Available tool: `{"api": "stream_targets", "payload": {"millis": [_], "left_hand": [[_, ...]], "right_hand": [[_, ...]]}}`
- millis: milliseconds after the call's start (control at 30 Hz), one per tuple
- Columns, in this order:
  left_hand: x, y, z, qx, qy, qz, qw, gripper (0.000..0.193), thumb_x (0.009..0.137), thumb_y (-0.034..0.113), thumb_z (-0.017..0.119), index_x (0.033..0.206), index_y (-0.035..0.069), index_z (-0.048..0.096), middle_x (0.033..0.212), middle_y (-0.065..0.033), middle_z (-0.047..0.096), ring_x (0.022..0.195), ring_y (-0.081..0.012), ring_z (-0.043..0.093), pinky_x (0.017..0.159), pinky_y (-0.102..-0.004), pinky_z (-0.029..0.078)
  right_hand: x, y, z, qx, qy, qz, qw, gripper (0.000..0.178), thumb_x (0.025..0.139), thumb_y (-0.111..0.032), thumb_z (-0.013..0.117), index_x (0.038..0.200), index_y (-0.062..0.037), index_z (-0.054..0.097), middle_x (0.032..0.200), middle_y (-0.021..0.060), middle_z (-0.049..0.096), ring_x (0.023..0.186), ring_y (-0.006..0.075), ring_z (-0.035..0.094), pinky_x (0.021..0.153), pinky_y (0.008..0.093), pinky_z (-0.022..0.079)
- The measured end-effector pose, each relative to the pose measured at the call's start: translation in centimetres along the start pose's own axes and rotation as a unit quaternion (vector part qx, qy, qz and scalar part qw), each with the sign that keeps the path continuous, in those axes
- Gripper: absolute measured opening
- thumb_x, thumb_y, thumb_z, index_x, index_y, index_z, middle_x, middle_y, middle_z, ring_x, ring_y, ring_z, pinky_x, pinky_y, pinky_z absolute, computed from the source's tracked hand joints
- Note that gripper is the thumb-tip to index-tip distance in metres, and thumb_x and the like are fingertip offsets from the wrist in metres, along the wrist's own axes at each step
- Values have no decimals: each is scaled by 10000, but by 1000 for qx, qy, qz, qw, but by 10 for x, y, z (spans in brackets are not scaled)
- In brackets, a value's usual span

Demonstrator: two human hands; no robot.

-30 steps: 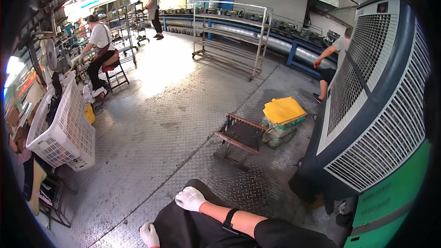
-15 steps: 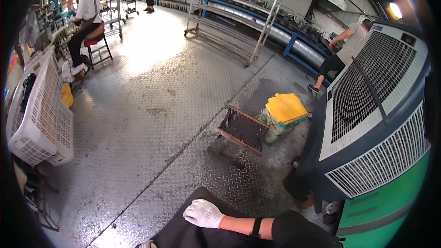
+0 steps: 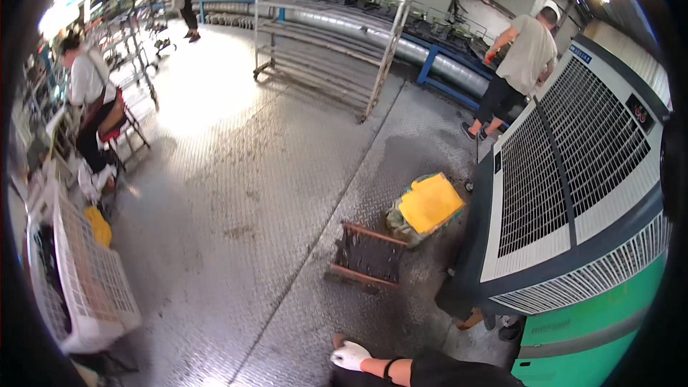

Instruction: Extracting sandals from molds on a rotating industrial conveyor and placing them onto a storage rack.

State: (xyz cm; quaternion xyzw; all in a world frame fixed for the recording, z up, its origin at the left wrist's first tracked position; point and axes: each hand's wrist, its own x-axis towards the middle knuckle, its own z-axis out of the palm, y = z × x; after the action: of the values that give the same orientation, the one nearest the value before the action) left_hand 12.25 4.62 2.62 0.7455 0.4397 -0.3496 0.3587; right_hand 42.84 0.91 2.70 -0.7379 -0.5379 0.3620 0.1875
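My right hand (image 3: pixel 350 355) wears a white glove and has a dark band at the wrist. It shows at the bottom edge of the head view, lying on dark cloth (image 3: pixel 444 373) with nothing visible in it. How far its fingers are curled is too small to tell. My left hand is out of the picture. The nearest thing is a small rusty metal frame (image 3: pixel 367 258) on the steel tread-plate floor (image 3: pixel 251 193), well ahead of the hand.
A yellow-lidded bin (image 3: pixel 428 204) stands by the frame. A big air cooler with white grilles (image 3: pixel 573 193) and a green machine (image 3: pixel 595 330) fill the right. A white plastic basket (image 3: pixel 86 279) is at left, a wheeled metal rack (image 3: pixel 330 43) behind. One person sits at left (image 3: pixel 89 93); another stands at back right (image 3: pixel 519 64).
The view has swung right and down. My left hand has left the picture, and my right hand has slid to the bottom edge. The cooler and yellow bin look closer.
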Motion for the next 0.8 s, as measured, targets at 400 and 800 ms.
{"api": "stream_targets", "payload": {"millis": [400,800], "left_hand": [[105,200,-331,-56,-2,161,985,338,913,338,515,1100,111,682,1072,-204,662,1035,-412,603,885,-471,480],[323,217,-613,143,31,163,976,335,884,277,500,986,18,687,1016,-208,674,1002,-364,627,864,-445,494]], "right_hand": [[-42,69,-237,250,-35,439,862,436,849,-476,539,1115,-176,711,1165,84,677,1136,286,600,982,376,443],[94,59,-386,375,156,449,796,288,900,-267,609,1046,-48,727,1018,66,719,955,172,656,893,284,484]]}}
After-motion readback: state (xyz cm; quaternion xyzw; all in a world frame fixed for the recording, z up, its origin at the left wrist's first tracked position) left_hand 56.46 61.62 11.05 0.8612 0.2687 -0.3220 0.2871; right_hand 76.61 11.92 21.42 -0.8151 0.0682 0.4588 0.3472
